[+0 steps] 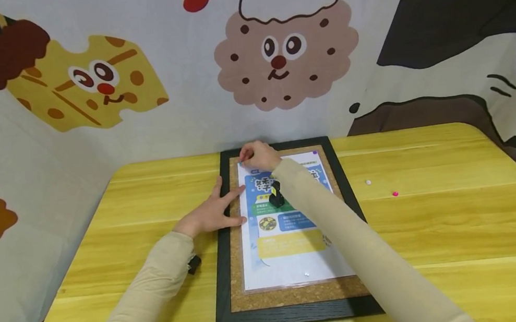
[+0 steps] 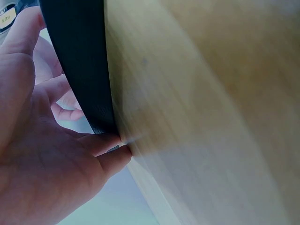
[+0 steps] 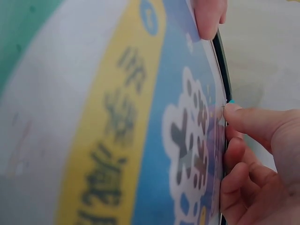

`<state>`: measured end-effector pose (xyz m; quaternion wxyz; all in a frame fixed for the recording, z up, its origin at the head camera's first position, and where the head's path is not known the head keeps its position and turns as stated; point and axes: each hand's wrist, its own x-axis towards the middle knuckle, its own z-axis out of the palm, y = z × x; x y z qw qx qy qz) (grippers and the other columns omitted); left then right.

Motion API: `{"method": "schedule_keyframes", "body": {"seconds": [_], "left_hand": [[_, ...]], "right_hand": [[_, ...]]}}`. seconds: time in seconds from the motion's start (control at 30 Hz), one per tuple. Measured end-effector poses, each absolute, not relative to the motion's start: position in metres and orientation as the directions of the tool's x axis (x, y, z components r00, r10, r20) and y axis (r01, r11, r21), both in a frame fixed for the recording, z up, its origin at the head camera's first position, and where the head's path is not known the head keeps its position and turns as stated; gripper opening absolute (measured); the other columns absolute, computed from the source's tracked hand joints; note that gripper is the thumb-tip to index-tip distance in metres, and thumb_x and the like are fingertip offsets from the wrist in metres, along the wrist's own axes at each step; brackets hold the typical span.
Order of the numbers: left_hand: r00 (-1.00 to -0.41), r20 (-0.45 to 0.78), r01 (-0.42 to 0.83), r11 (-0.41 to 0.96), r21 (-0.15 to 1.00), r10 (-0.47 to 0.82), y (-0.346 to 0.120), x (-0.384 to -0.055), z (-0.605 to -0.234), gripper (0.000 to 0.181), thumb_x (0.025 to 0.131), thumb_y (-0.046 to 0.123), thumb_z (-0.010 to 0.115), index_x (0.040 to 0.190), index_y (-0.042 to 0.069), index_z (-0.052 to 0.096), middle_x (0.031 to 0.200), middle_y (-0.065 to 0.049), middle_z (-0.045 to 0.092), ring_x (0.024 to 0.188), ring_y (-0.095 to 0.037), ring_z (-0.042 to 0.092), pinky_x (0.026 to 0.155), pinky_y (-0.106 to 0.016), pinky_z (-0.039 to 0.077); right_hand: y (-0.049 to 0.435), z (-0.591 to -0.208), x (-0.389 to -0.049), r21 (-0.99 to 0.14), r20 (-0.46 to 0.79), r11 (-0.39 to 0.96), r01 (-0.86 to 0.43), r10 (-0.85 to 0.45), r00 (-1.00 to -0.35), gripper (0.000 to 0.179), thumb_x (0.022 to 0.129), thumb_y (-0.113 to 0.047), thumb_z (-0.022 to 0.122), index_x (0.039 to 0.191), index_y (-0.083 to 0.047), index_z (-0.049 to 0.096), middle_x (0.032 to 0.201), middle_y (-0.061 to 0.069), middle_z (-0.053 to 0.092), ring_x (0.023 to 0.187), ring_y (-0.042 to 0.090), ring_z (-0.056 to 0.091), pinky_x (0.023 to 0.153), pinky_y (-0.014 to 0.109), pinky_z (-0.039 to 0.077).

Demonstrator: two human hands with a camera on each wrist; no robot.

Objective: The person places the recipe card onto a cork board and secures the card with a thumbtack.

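A printed poster (image 1: 276,272) lies on a cork board (image 1: 296,296) with a black frame (image 1: 297,314). At the poster's top left corner my right hand (image 1: 261,156) pinches a small teal pushpin (image 3: 231,101), its thumb tip against the pin and the other fingers curled. My left hand (image 1: 211,212) is spread over the frame's left side, with fingertips at the poster's left edge; in the left wrist view two fingers reach the table beside the frame (image 2: 82,61). A purple pushpin (image 1: 315,152) sits at the poster's top right corner.
To the right of the board, a white pushpin (image 1: 368,182) and a pink pushpin (image 1: 396,193) lie on the yellow wooden table (image 1: 437,247). A small pale pin (image 1: 306,274) shows near the poster's bottom edge. A cartoon-printed cloth (image 1: 188,126) hangs behind the table.
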<state>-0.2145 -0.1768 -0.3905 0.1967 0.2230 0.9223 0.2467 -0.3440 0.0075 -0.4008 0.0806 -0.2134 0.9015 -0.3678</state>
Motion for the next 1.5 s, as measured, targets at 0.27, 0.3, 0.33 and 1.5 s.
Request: {"method": "schedule_keyframes", "body": {"seconds": [0.27,0.3,0.33,1.5], "left_hand": [[-0.821,-0.256,0.317,0.781,0.538,0.510,-0.176,-0.213,-0.390,0.081,0.092,0.040,0.064,0.155,0.013,0.021,0.151,-0.035,-0.019,0.131,-0.058,0.023,0.099,-0.061,0.034],[-0.821,-0.255,0.318,0.780,0.539,0.511,-0.176,-0.213,-0.390,0.081,0.092,0.040,0.064,0.155,0.012,0.021,0.151,-0.035,-0.019,0.131,-0.058,0.023,0.099,-0.061,0.034],[-0.820,-0.253,0.321,0.779,0.539,0.513,-0.176,-0.213,-0.390,0.081,0.092,0.040,0.064,0.155,0.012,0.021,0.150,-0.035,-0.019,0.132,-0.058,0.023,0.099,-0.061,0.034],[-0.824,-0.258,0.309,0.782,0.541,0.504,-0.177,-0.215,-0.392,0.082,0.092,0.041,0.065,0.155,0.013,0.021,0.151,-0.034,-0.020,0.133,-0.058,0.019,0.101,-0.062,0.031]], "right_hand": [[0.006,-0.400,-0.344,-0.692,0.005,0.650,-0.313,-0.429,-0.903,0.004,0.090,-0.013,0.068,0.089,-0.011,0.071,0.086,0.000,0.068,0.078,0.017,0.059,0.076,0.032,0.045],[0.006,-0.400,-0.345,-0.694,0.002,0.650,-0.308,-0.426,-0.905,0.004,0.090,-0.013,0.068,0.088,-0.011,0.071,0.086,0.000,0.069,0.078,0.017,0.059,0.076,0.032,0.045],[0.007,-0.399,-0.345,-0.695,-0.001,0.652,-0.305,-0.424,-0.906,0.005,0.090,-0.013,0.069,0.087,-0.011,0.071,0.085,0.000,0.069,0.078,0.018,0.059,0.077,0.032,0.045],[-0.004,-0.392,-0.344,-0.656,-0.076,0.729,-0.193,-0.318,-0.945,0.005,0.085,-0.012,0.074,0.083,-0.009,0.071,0.087,0.003,0.066,0.081,0.017,0.057,0.076,0.030,0.045]]}}
